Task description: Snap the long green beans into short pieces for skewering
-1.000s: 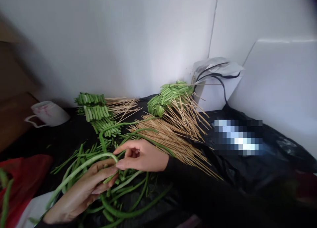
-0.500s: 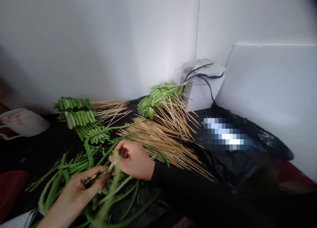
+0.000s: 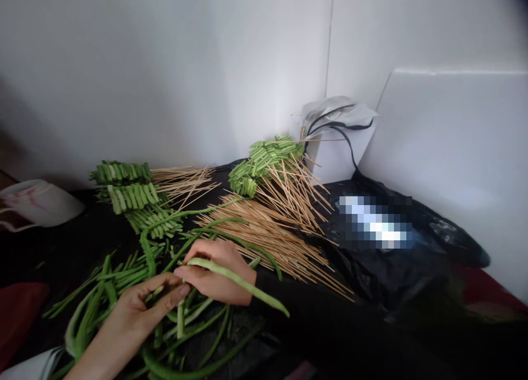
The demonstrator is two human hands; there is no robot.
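Low over a tangle of long green beans (image 3: 88,314), a person's two bare hands meet, fingertips touching or nearly so. The right hand (image 3: 229,289) is clamped on a pale green bean (image 3: 251,288) – thumb and fingers pinch one end, and the rest trails across the back of the hand to the dark sleeve (image 3: 297,314). The left hand (image 3: 138,306) has its thumb and fingers closed on a short bean piece (image 3: 153,295), mostly hidden by the fingers. One cut stub (image 3: 180,320) points down just below the fingertips; I cannot tell whether it is held.

Beyond the right hand lies a broad fan of bare wooden skewers (image 3: 264,226), a few loose beans draped over it. Farther back sit two stacks of skewered bean pieces, a left stack (image 3: 134,197) and a right stack (image 3: 268,161), near the pale wall (image 3: 165,66). At the far left a white mug (image 3: 49,204) leans over; behind the right stack stands a white box (image 3: 336,160) – clear plastic and black straps on top.
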